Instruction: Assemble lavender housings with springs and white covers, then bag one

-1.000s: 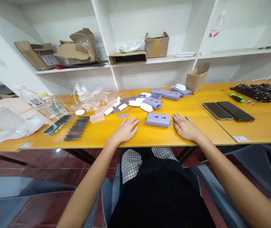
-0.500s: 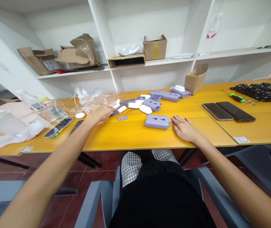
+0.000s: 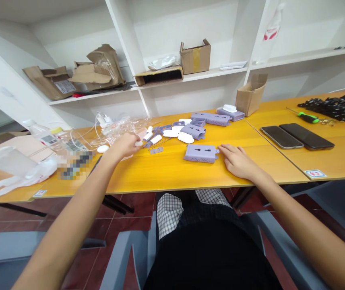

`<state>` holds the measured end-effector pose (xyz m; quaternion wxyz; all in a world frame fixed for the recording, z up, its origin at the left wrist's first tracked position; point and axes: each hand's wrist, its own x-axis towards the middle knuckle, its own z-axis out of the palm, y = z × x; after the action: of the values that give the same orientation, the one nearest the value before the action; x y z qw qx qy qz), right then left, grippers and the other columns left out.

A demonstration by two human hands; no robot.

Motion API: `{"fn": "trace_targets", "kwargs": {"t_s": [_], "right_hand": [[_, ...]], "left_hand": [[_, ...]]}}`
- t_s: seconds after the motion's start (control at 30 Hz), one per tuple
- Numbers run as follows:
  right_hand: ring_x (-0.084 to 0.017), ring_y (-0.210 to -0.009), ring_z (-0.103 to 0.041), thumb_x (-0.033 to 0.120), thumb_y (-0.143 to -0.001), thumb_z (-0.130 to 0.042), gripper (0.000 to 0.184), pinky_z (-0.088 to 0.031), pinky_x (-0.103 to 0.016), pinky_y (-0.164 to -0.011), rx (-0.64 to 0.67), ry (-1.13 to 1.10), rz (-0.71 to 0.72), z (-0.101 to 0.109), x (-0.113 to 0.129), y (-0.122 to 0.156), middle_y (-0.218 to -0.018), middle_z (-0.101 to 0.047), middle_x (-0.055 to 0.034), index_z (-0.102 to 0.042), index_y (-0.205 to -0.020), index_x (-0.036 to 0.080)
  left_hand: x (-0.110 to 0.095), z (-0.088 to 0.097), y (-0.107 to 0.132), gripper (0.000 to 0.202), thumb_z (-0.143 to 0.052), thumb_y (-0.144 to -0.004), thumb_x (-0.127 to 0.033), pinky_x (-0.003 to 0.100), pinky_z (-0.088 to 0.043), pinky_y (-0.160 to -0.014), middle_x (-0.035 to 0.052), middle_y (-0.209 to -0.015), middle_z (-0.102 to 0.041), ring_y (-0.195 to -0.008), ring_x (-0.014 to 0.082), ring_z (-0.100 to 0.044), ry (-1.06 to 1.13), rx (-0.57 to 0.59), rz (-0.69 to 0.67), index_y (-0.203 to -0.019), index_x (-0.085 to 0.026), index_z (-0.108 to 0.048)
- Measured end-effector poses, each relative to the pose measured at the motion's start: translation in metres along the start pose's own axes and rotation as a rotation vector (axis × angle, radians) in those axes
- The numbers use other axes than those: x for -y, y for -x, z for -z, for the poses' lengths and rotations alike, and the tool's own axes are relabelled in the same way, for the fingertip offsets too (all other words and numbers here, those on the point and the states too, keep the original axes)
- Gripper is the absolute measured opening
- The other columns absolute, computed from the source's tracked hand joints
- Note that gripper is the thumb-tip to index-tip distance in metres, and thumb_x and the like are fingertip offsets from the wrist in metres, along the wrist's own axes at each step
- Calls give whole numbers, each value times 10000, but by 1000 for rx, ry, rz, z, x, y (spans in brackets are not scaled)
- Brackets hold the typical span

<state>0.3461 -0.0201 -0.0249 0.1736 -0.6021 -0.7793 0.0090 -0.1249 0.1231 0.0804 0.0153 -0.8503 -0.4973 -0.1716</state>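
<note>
My left hand (image 3: 126,145) is stretched out to the left over the yellow table (image 3: 172,169), its fingers curled round a small white cylinder (image 3: 138,143). My right hand (image 3: 235,159) lies flat and open on the table, fingertips just right of a purple plastic socket housing (image 3: 201,153). Behind it lie more purple housings (image 3: 210,119), white oval caps (image 3: 186,138), white cylinders (image 3: 155,139) and small metal strips (image 3: 156,150).
Two dark phones (image 3: 296,137) lie on the right. A green-handled screwdriver (image 3: 306,117) and a heap of black parts (image 3: 335,106) sit far right. A small cardboard box (image 3: 250,96) stands behind. Clear bags (image 3: 120,125), a bottle (image 3: 44,135) and cables are at left. Shelves hold cardboard boxes (image 3: 195,56).
My left hand has left its flat rest near the purple housing, reached left to the white parts and closed on a white cylinder. My right hand has stayed put.
</note>
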Motion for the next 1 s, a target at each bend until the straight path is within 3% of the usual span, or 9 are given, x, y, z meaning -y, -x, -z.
{"fn": "trace_targets", "kwargs": {"t_s": [0.1, 0.17, 0.27, 0.33, 0.53, 0.67, 0.8, 0.87, 1.0], "right_hand": [[-364, -1508, -483, 183, -945, -392, 639, -347, -693, -1216, -56, -126, 27, 2, -2, -2, -1629, -522, -167, -500, -1574, 197], [-370, -1469, -527, 248, -1003, -356, 550, -340, -713, -1209, -63, -215, -20, 4, 2, -6, -1578, -586, -141, -575, -1506, 230], [-418, -1441, -546, 468, -1061, -359, 512, -261, -792, -1207, -21, -268, -127, 7, 17, -16, -1527, -638, -135, -624, -1446, 260], [-445, -1453, -525, 573, -1020, -461, 581, -252, -817, -1194, -14, -260, -132, 8, 28, -23, -1556, -607, -148, -569, -1499, 263], [-410, -1473, -499, 538, -947, -622, 681, -335, -711, -1204, -56, -250, 61, 1, 43, -39, -1624, -509, -159, -467, -1552, 269], [-385, -1398, -566, 457, -934, -647, 605, -373, -674, -1180, -23, -271, 117, 0, 40, -38, -1534, -585, -141, -492, -1489, 272], [-391, -1381, -573, 416, -900, -675, 607, -373, -667, -1174, -22, -305, 104, 0, 37, -38, -1503, -601, -144, -496, -1463, 275], [-405, -1386, -562, 393, -860, -704, 744, -378, -660, -1174, -39, -331, 80, -1, 37, -38, -1502, -585, -163, -420, -1538, 273], [-374, -1342, -576, 312, -764, -729, 979, -461, -546, -1157, -58, -405, 103, -1, 38, -37, -1491, -489, -161, -281, -1633, 255]], "left_hand": [[-37, 3, 23, 298, -689, -803, -268, 412, -546, -888, 103, -976, -783, -848, 258, -693, -19, 38, 9, -1080, -207, -784], [-72, -8, 39, 291, -667, -845, -260, 394, -549, -884, 105, -1084, -765, -879, 242, -692, 101, 14, -9, -1111, -200, -770], [-117, -36, 53, 153, -721, -822, -241, 375, -549, -844, 83, -1029, -694, -860, 226, -663, 246, 73, -46, -966, -201, -750], [-132, -51, 54, 126, -776, -797, -260, 374, -543, -832, 57, -964, -646, -841, 217, -629, 302, 93, -65, -891, -202, -716], [-119, -67, 57, 235, -820, -790, -310, 352, -554, -797, 108, -1390, -574, -747, 108, -563, 659, 73, 25, -927, -182, -678], [-113, -70, 61, 224, -814, -765, -259, 362, -553, -832, 103, -1338, -637, -815, 137, -609, 695, 78, 26, -910, -186, -658], [-125, -65, 60, 212, -814, -752, -212, 430, -545, -984, 104, -1396, -643, -1122, 242, -669, 651, 53, -55, -868, -199, -637], [-132, -62, 60, 202, -798, -764, -178, 492, -501, -1092, 96, -1428, -651, -1287, 279, -633, 661, 53, -80, -856, -209, -620], [-143, -61, 61, 191, -758, -798, -142, 563, -411, -1202, 92, -1502, -633, -1397, 279, -599, 752, 118, -81, -817, -210, -580]]}}
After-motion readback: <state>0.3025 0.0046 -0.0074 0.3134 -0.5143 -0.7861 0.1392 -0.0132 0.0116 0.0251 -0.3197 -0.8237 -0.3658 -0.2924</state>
